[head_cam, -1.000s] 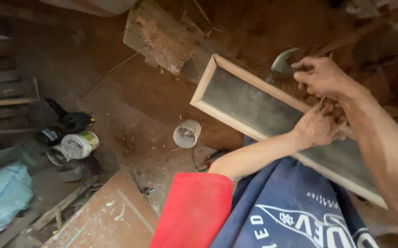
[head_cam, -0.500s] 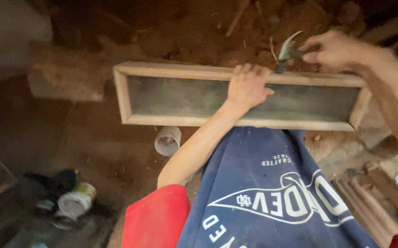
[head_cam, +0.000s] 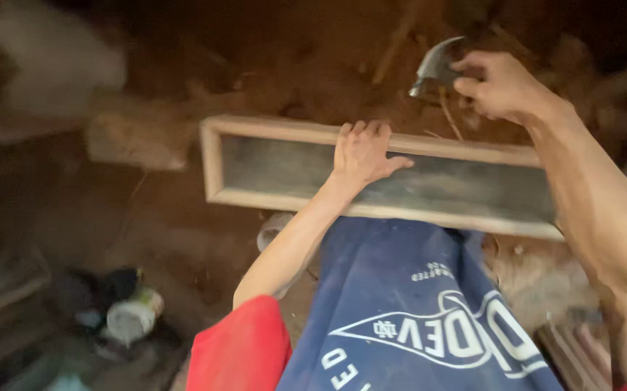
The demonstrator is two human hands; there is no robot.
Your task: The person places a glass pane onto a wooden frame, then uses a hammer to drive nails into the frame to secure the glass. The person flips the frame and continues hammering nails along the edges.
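A long rectangular wooden frame (head_cam: pixel 284 129) with a grey panel inside lies across my lap in front of me. My left hand (head_cam: pixel 362 150) rests over the frame's far rail near its middle, fingers curled over the edge. My right hand (head_cam: pixel 500 87) is raised above the frame's right part and grips a hammer (head_cam: pixel 435 66), whose grey metal head points left. My lap is covered by a blue cloth with white print (head_cam: pixel 414 311).
A block of rough wood (head_cam: pixel 136 141) lies left of the frame on the reddish dirt floor. A small white cup (head_cam: pixel 273 230) stands under the frame's near edge. A tin can (head_cam: pixel 132 318) and dark clutter sit at lower left. Wooden strips (head_cam: pixel 581 351) lie at lower right.
The view has swung, so the frame now lies level across the picture. My left hand stays on the far rail. My right hand with the hammer has lifted a little higher above the frame.
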